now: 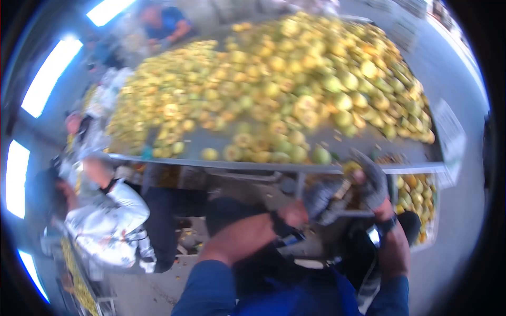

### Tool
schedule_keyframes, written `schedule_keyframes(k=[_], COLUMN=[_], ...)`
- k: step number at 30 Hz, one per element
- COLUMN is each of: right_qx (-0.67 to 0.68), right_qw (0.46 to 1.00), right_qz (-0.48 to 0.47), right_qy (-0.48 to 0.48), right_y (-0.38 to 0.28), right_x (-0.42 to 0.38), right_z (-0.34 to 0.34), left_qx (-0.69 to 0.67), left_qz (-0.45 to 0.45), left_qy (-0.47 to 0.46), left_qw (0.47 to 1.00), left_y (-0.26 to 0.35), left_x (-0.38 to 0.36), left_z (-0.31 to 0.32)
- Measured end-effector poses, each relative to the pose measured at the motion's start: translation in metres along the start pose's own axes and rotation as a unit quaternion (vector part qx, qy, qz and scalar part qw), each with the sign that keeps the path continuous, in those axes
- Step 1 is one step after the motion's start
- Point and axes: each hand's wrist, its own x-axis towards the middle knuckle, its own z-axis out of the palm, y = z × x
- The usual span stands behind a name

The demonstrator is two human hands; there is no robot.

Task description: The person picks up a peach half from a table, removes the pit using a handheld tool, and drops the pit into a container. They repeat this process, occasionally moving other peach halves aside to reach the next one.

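Both my hands wear grey gloves and are close together in front of the table's near edge. My right hand (374, 184) curls around a yellow-green fruit (351, 168), blurred by motion. My left hand (320, 200) is closed just below and to the left of it. A thin tan object (342, 188) shows between the hands; I cannot make out its kind or which hand has it. Just beyond them lies a large heap of yellow-green fruit (274, 68), several pieces cut open, on a metal table (205, 141).
A crate of yellow fruit (416, 197) stands below the table at the right. At my left sits a person in a white top (110, 221); another person in blue (174, 26) is across the table. Scraps (390, 158) lie near the table's right front edge.
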Motion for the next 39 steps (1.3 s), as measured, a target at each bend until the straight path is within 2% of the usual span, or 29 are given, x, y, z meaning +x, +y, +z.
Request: schedule_keyframes(k=[1,2,4,5,6,7,8,10,11,13,17,19,20,22,23,25,26,27,28,29,30,33,34,36,37,39], right_qx=[0.165,0.129,0.236,0.245,0.273,0.297,0.286,0.266,0.267,0.271,0.225,0.216,0.208,0.186,0.173,0.14,0.132,0.123,0.115,0.148,0.179,0.212,0.213,0.07,0.012,-0.054], right_qw=[0.983,0.99,0.967,0.966,0.96,0.938,0.939,0.94,0.939,0.938,0.958,0.959,0.965,0.975,0.977,0.978,0.979,0.98,0.98,0.976,0.97,0.959,0.957,0.986,0.992,0.983], right_qz=[0.076,-0.007,-0.016,0.012,0.035,0.088,0.107,0.142,0.152,0.169,0.162,0.178,0.147,0.097,0.079,0.074,0.082,0.091,0.1,0.122,0.144,0.185,0.193,0.121,0.068,0.028], right_qy=[0.008,0.053,0.092,0.078,0.05,0.154,0.158,0.161,0.152,0.138,0.07,0.049,0.057,0.078,0.092,0.134,0.13,0.128,0.125,0.1,0.076,0.032,0.023,0.087,0.107,0.172], right_y=[-0.009,-0.014,-0.01,-0.002,0.001,-0.003,-0.004,-0.01,-0.013,-0.016,-0.013,-0.013,-0.012,-0.012,-0.014,-0.019,-0.021,-0.024,-0.025,-0.02,-0.011,-0.011,-0.014,-0.02,-0.02,0.008], right_x=[-0.005,-0.003,-0.006,-0.013,-0.009,-0.012,-0.013,-0.01,-0.01,-0.009,-0.004,-0.005,-0.006,-0.008,-0.009,-0.009,-0.007,-0.006,-0.004,-0.003,-0.003,0.002,0.004,-0.005,-0.003,-0.005], right_z=[0.004,0.007,0.023,0.015,0.016,0.031,0.029,0.023,0.022,0.015,0.002,0.0,0.002,0.008,0.011,0.019,0.018,0.017,0.016,0.014,0.011,0.004,0.002,0.003,0.01,0.022], left_qx=[-0.007,-0.012,-0.072,-0.095,0.028,0.152,0.243,0.424,0.491,0.538,0.432,0.396,0.401,0.465,0.52,0.476,0.365,0.243,0.445,0.614,0.739,0.728,0.701,0.593,0.513,0.387], left_qz=[-0.023,-0.046,-0.098,-0.114,-0.033,0.05,0.085,0.14,0.211,0.268,0.166,0.137,0.149,0.217,0.271,0.221,0.112,0.001,0.155,0.298,0.419,0.42,0.331,0.125,0.015,0.06], left_qy=[-0.011,-0.021,-0.04,-0.096,-0.005,0.087,0.107,0.166,0.129,0.085,0.105,0.105,0.092,0.069,0.058,0.096,0.142,0.183,0.139,0.085,0.025,0.038,0.048,0.061,0.086,0.091], left_qw=[1.0,0.999,0.992,0.984,0.999,0.983,0.96,0.879,0.835,0.795,0.88,0.902,0.899,0.856,0.808,0.846,0.913,0.953,0.871,0.726,0.527,0.541,0.63,0.793,0.854,0.916], left_y=[0.005,0.009,0.007,0.005,0.001,-0.003,-0.001,0.002,-0.008,-0.01,-0.005,0.001,0.006,0.004,-0.004,-0.007,-0.006,-0.003,-0.002,-0.001,-0.002,-0.011,-0.009,0.001,0.003,-0.029], left_x=[0.003,0.005,0.002,0.011,0.018,0.019,0.018,0.015,0.018,0.019,0.017,0.013,0.011,0.011,0.016,0.017,0.015,0.013,0.013,0.014,0.016,0.017,0.014,0.008,0.007,0.027], left_z=[0.001,0.003,-0.008,-0.014,-0.01,-0.002,0.002,0.01,-0.004,-0.009,-0.007,0.001,0.008,0.006,-0.003,-0.001,0.006,0.012,0.008,0.0,-0.007,-0.017,-0.008,0.008,0.01,-0.016])
